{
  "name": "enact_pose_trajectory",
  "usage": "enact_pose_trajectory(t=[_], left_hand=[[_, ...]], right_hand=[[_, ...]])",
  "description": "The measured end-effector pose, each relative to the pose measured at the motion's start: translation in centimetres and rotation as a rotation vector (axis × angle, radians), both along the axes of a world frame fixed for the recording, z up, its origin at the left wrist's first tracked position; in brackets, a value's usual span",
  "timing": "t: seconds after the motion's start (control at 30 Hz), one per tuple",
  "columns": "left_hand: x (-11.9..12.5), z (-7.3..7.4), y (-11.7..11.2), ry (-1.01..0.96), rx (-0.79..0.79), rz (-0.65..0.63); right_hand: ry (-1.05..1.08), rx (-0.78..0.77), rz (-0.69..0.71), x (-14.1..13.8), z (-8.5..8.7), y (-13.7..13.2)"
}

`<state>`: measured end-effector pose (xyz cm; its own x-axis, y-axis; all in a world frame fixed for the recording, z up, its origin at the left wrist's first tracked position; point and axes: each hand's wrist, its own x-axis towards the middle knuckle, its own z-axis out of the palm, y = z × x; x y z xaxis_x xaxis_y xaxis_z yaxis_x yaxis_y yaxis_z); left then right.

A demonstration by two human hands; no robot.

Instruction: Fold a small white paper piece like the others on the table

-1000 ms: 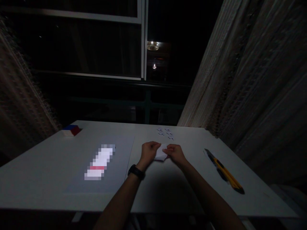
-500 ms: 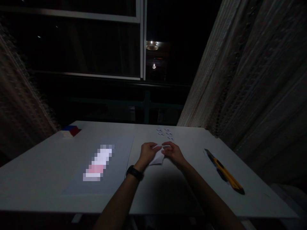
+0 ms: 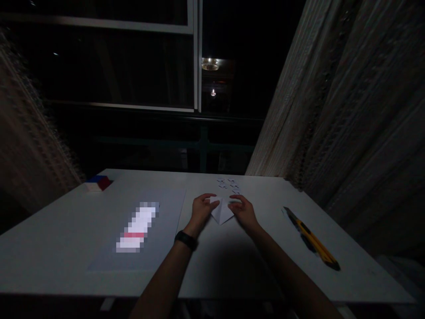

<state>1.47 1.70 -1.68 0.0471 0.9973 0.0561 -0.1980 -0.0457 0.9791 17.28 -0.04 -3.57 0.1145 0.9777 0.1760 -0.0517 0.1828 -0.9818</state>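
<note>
A small folded piece of white paper (image 3: 220, 213) is held between my two hands above the middle of the table. It has a crease down its centre and tapers to a point towards me. My left hand (image 3: 203, 209), with a dark band on its wrist, is closed on the paper's left side, thumb on top. On the right side, my right hand (image 3: 245, 212) pinches the other edge between thumb and fingers. Just beyond the hands lie several small white pieces with dark marks (image 3: 227, 182), too small to make out.
The white table (image 3: 59, 248) carries a large pale sheet (image 3: 169, 221) on the left with a bright, pixelated object (image 3: 136, 228) on it. A blue, red and white block (image 3: 98, 183) sits at the far left. A yellow utility knife (image 3: 314, 239) lies at right. Curtains (image 3: 282, 102) flank a dark window.
The paper has been turned and opened out, so its centre crease and downward point now show. My right hand has shifted slightly right, away from the left one.
</note>
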Motion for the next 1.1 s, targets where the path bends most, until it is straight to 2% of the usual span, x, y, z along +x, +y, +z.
enact_pose_trajectory(t=[0.13,0.3,0.43,0.53,0.63,0.77,1.0,1.1], left_hand=[[-0.2,0.0,0.0,-0.002,-0.075,-0.067],[-0.2,-0.1,0.2,-0.09,-0.073,0.075],[0.0,-0.2,0.1,-0.162,-0.047,0.164],[0.1,0.0,-0.2,-0.184,-0.057,0.126],[0.2,0.4,-0.5,-0.193,-0.107,-0.011],[0.2,0.5,-0.8,-0.148,-0.131,-0.23],[0.5,-0.1,-0.8,0.037,-0.113,-0.232],[0.7,-0.2,-0.9,-0.007,-0.117,-0.173]], right_hand=[[-0.023,0.011,0.021,0.3,0.2,0.0],[0.118,-0.038,0.156,0.1,0.9,-0.6],[0.103,-0.024,0.291,-0.6,0.6,-1.0],[0.103,-0.025,0.197,-1.2,0.0,-0.7],[0.113,-0.033,0.013,-1.0,-0.4,-0.2],[0.079,-0.041,0.001,-0.1,-0.5,0.2],[0.085,0.045,-0.116,0.1,0.4,-0.2],[0.164,0.024,-0.147,-0.3,0.6,-0.5]])
